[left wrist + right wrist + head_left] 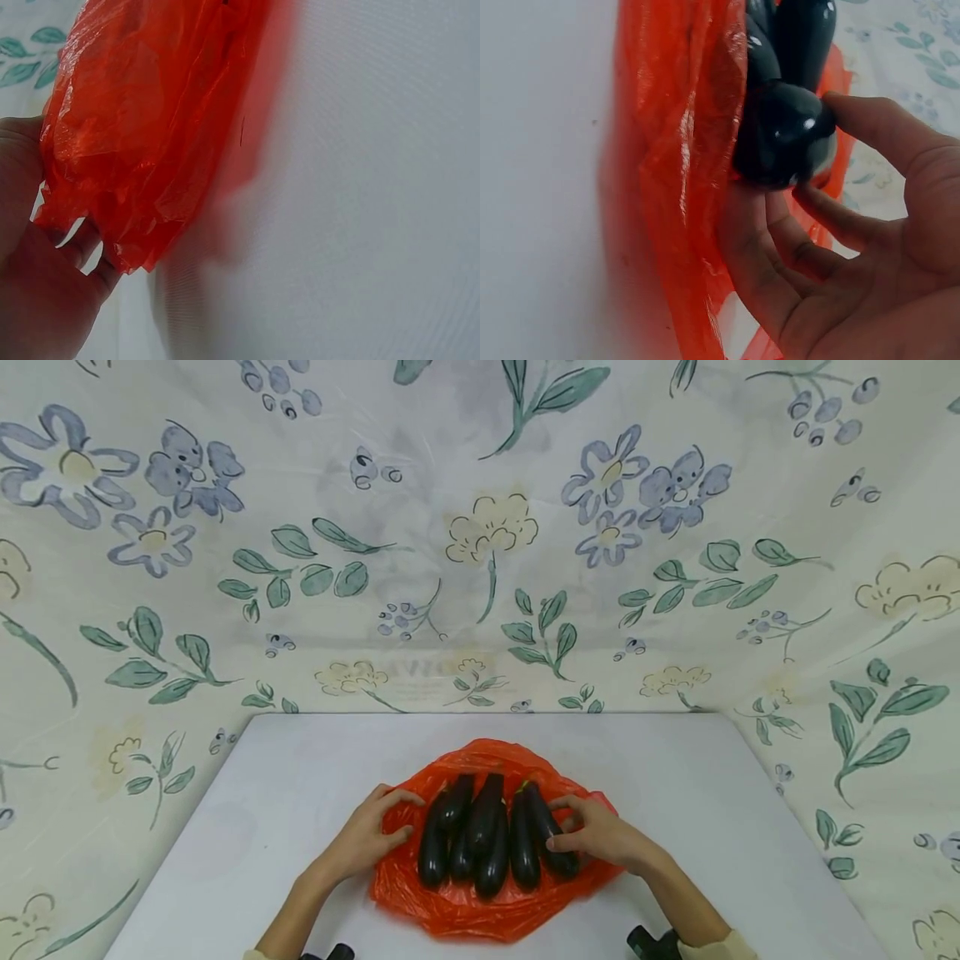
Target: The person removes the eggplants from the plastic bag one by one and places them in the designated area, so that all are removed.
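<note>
Several glossy dark eggplants [491,860] lie side by side on a spread, crumpled red plastic bag [480,922] in the head view. My left hand [367,833] rests at the bag's left edge, thumb and fingers apart, touching the plastic beside the leftmost eggplant [432,852]. In the left wrist view, the bag [142,112] covers that hand's fingertips. On the other side, my right hand [596,833] holds the rightmost eggplant [551,827] between thumb and fingers. The right wrist view shows its rounded end [784,135] in the fingers, with other eggplants behind it.
The bag lies on a white table [300,760]. A flower-printed cloth [480,610] hangs behind the table and along both sides. Dark wrist devices [652,943] show at the lower edge, below the forearms.
</note>
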Motion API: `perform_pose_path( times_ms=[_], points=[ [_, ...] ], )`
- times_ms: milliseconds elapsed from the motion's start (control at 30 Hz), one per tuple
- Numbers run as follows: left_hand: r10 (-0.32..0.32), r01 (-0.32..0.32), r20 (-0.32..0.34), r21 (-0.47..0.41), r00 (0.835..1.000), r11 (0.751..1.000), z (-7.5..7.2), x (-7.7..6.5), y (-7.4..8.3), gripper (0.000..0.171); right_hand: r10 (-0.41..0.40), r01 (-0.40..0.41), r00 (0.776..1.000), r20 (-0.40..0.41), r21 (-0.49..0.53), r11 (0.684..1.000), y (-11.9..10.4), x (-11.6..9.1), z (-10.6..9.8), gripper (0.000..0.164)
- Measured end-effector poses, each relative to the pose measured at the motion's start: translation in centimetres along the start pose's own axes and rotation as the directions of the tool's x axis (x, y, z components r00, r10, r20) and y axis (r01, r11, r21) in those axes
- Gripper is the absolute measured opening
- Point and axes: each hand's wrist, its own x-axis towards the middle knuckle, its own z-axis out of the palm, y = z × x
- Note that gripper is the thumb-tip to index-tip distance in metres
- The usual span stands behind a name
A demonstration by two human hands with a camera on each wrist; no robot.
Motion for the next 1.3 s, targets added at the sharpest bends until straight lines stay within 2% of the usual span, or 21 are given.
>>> perform_pose_path(
  times_ms=[200,533,767,933,1300],
  points=[
    [-0.013,0.013,-0.003,0.003,1.000,1.000,-0.1,0.0,0.0,0.037,-0.015,0.015,1.000,0.002,-0.048,0.999,-0.5,-0.7,-0.7,0.061],
    [-0.002,0.002,-0.015,0.016,1.000,1.000,-0.4,0.1,0.0,0.036,-0.014,0.017,0.999,0.045,-0.059,0.998,-1.2,-1.8,-1.6,0.060],
    [-0.033,0.033,0.006,-0.001,0.999,0.999,-0.4,0.0,0.1,0.037,0.001,0.004,0.997,0.074,-0.072,0.997,-1.7,-2.7,-2.1,0.059],
    [-0.046,0.046,0.007,-0.007,0.999,0.999,-0.4,0.0,0.3,0.037,-0.016,0.017,0.999,0.040,-0.038,0.999,-1.8,-2.7,-2.6,0.061],
    [-0.048,0.048,-0.002,0.002,0.999,0.999,-0.3,0.1,0.3,0.037,-0.102,0.106,0.988,-0.120,0.026,0.994,-2.1,-2.6,-3.2,0.060]
  ],
)
